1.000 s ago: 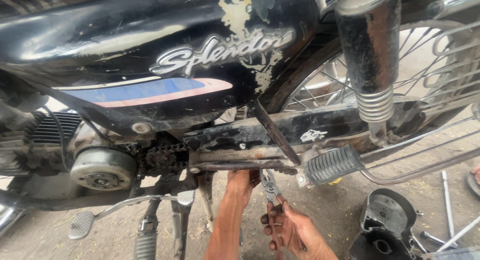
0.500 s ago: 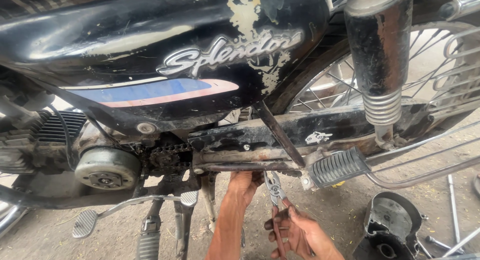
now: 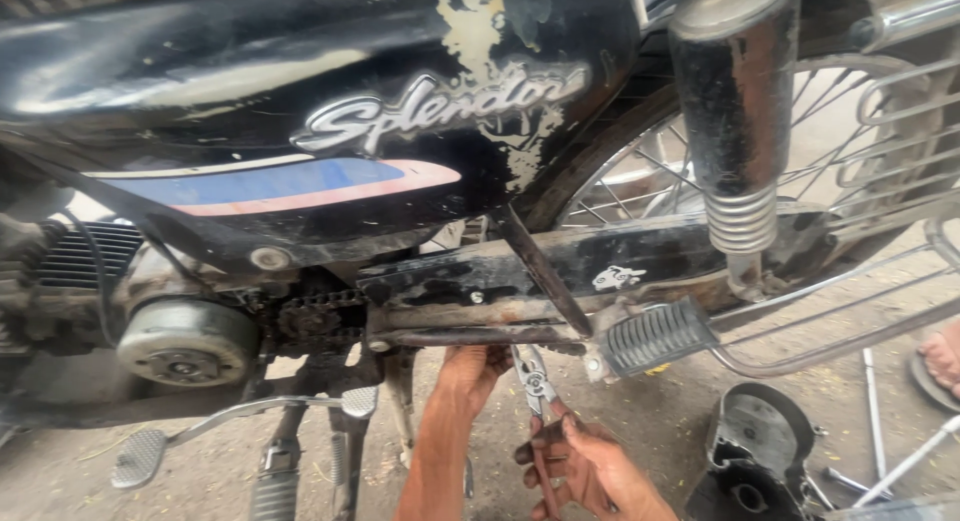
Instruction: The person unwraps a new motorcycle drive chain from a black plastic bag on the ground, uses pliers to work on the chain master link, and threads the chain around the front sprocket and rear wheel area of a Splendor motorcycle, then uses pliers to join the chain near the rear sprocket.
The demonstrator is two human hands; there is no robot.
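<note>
Pliers [image 3: 536, 396] sit gripped in right hand [image 3: 585, 466], jaws up under frame [image 3: 470, 333]; left hand [image 3: 470, 366], just beside, curls fingers against frame underside.

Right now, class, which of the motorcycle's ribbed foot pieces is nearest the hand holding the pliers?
The black ribbed rear footrest, just up and right of the right hand and pliers. The gear lever's small pedal pads lie far left.

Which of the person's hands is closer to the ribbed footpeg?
The right hand. It grips pliers just below and left of the footpeg. The left hand reaches up under the frame, farther left.
</note>
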